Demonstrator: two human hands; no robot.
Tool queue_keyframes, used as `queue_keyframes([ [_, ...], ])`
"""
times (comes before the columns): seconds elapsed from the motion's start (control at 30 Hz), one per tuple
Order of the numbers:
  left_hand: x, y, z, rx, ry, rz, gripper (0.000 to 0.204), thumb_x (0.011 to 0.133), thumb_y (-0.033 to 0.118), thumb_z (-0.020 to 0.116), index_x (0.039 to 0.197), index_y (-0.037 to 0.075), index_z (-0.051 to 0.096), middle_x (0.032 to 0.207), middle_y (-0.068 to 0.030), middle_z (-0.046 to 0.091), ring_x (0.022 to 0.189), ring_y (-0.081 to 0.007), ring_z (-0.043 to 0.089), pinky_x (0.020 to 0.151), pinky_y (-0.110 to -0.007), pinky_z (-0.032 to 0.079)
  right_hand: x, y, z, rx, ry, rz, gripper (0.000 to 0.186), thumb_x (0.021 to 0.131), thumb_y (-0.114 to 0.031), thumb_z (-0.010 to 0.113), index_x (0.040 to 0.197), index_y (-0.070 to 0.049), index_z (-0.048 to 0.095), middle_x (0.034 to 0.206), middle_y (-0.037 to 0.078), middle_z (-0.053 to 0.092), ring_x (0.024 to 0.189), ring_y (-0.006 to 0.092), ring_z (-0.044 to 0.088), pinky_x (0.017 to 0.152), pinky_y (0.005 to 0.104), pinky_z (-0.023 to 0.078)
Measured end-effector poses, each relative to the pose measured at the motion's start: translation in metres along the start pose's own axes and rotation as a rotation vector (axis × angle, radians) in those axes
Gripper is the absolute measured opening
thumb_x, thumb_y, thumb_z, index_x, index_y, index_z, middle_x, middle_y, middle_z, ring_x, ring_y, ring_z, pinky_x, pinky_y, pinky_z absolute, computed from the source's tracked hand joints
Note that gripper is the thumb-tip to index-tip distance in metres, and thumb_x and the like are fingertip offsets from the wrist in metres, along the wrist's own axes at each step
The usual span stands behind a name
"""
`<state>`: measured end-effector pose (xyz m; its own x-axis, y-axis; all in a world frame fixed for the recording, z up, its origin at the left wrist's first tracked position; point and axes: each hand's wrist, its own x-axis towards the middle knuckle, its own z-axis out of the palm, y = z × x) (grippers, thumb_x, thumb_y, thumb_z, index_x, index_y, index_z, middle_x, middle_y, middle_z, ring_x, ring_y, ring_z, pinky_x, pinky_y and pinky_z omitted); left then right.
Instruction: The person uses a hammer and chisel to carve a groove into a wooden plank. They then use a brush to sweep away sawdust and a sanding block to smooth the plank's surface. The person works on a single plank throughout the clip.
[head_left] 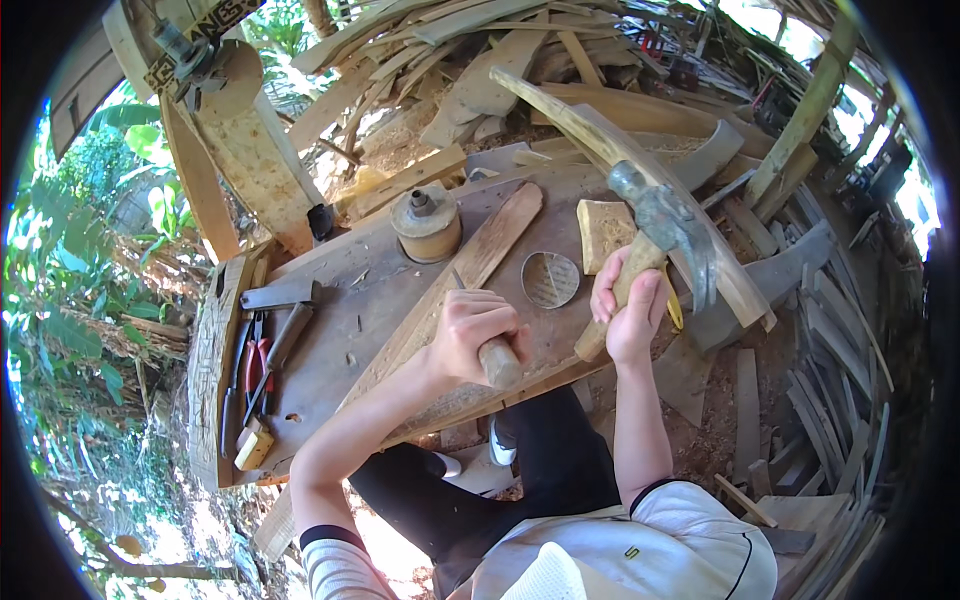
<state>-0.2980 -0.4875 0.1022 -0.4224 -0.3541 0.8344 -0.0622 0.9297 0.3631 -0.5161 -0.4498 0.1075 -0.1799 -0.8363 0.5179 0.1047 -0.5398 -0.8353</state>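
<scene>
In the head view, the left hand (478, 328) is closed in a fist around a wooden-handled tool (501, 365), near the middle of the frame. The butt of its handle juts out toward the lower right, and a thin metal shaft shows past the knuckles, above a long plank (497, 240); whether the shaft touches the wood, I cannot tell. The right hand (632, 305), right of centre, has its fingers curled around the wooden handle of a claw hammer (676, 226), whose head is raised toward the upper right and overlaps a long curved timber (700, 235).

The plank runs diagonally across the desk (365, 310), from the lower left to the upper centre. Between the two hands lies a round transparent disc (550, 279), with a pale wood block (604, 233) just beyond it. A squat round container (428, 230) stands at upper centre. Red-handled pliers (259, 362) lie on the left side of the desk. Stacked wood offcuts (480, 75) fill the top of the frame.
</scene>
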Motion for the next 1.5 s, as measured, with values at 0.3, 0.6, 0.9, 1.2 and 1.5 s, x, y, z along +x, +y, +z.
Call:
queue_keyframes([
  [0.3, -0.02, -0.028, 0.008, 0.087, -0.041, -0.018, 0.025, 0.069, 0.004, 0.072, 0.061, 0.009, 0.049, 0.056, -0.0092, 0.052, 0.048, -0.0299, 0.055, 0.048, -0.04, 0.043, -0.002, -0.001, 0.003, 0.003, -0.059, 0.021, 0.07, 0.1, -0.076, 0.047, 0.098, -0.006, 0.048, 0.066, -0.001, 0.045, 0.05, 0.0065, 0.042, 0.045, 0.0225, 0.033],
  [0.6, -0.039, -0.01, 0.002, 0.133, -0.151, 0.018, 0.025, 0.07, 0.005, 0.072, 0.061, 0.01, 0.05, 0.057, -0.0067, 0.052, 0.05, -0.0279, 0.055, 0.05, -0.039, 0.044, 0.0, -0.001, 0.0, 0.05, -0.056, 0.047, 0.068, 0.102, -0.074, 0.047, 0.098, -0.006, 0.05, 0.066, -0.002, 0.044, 0.052, 0.0051, 0.041, 0.046, 0.0217, 0.033],
  [0.9, -0.048, -0.012, 0.004, 0.16, -0.214, 0.013, 0.022, 0.073, 0.012, 0.074, 0.064, 0.011, 0.053, 0.057, -0.0052, 0.053, 0.051, -0.0276, 0.056, 0.052, -0.039, 0.046, -0.002, 0.004, -0.006, 0.106, 0.037, 0.02, 0.067, 0.103, -0.072, 0.047, 0.103, -0.005, 0.054, 0.067, -0.002, 0.046, 0.051, 0.0055, 0.042, 0.046, 0.0223, 0.033],
  [1.2, -0.053, -0.017, 0.002, 0.152, -0.214, 0.066, 0.024, 0.072, 0.018, 0.079, 0.068, 0.012, 0.056, 0.059, -0.0034, 0.055, 0.054, -0.0257, 0.059, 0.054, -0.038, 0.047, 0.002, 0.003, -0.008, 0.046, 0.038, 0.024, 0.066, 0.104, -0.073, 0.042, 0.097, -0.007, 0.046, 0.066, 0.0, 0.043, 0.048, 0.0078, 0.038, 0.044, 0.0239, 0.032],
  [1.5, -0.05, -0.01, 0.001, 0.091, -0.265, 0.2, 0.025, 0.063, 0.023, 0.08, 0.074, 0.016, 0.059, 0.062, 0.0001, 0.053, 0.057, -0.0211, 0.058, 0.053, -0.035, 0.045, 0.005, 0.003, -0.005, 0.055, 0.009, 0.035, 0.066, 0.104, -0.071, 0.044, 0.103, -0.006, 0.053, 0.069, 0.0, 0.047, 0.051, 0.0071, 0.041, 0.047, 0.0237, 0.032],
])
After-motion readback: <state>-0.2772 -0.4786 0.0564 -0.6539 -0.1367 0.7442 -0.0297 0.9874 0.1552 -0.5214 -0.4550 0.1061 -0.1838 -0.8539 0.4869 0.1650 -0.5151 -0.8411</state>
